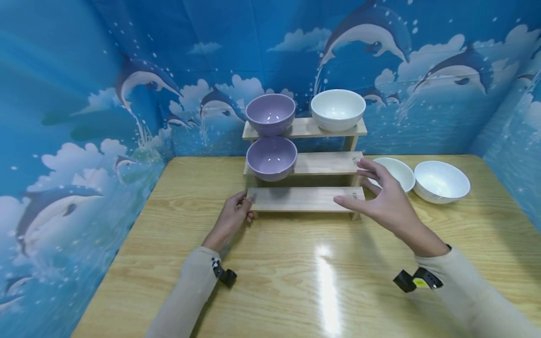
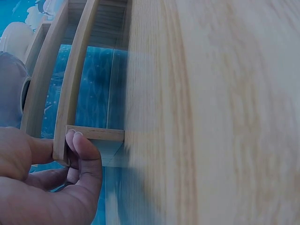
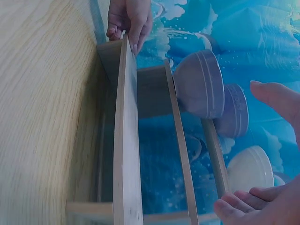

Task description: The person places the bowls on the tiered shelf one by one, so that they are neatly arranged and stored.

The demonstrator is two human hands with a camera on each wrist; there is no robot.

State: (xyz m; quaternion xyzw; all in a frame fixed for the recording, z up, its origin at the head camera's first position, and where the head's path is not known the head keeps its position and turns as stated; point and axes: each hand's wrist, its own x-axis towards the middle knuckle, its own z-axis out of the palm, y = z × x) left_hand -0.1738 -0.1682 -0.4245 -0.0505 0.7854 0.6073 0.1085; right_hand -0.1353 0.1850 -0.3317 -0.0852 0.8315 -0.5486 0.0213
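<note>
A three-tier wooden rack (image 1: 304, 201) stands on the table. My left hand (image 1: 231, 215) pinches the left end of its lowest board; in the left wrist view, the fingers (image 2: 86, 152) curl under that board's end. At the rack's right end my right hand (image 1: 390, 203) is spread, thumb apart from the fingers and nothing held. Its thumb overlaps the lowest board in the head view. One purple bowl (image 1: 270, 115) and a white bowl (image 1: 338, 110) sit on the top tier. Another purple bowl (image 1: 272, 159) is at the left of the middle tier.
Two more white bowls stand on the table right of the rack: the nearer-in white bowl (image 1: 396, 172) is partly behind my right hand, the outer white bowl (image 1: 441, 182) beside it. A blue dolphin-print backdrop (image 1: 228, 42) rises behind and along both sides of the wooden table (image 1: 270, 281).
</note>
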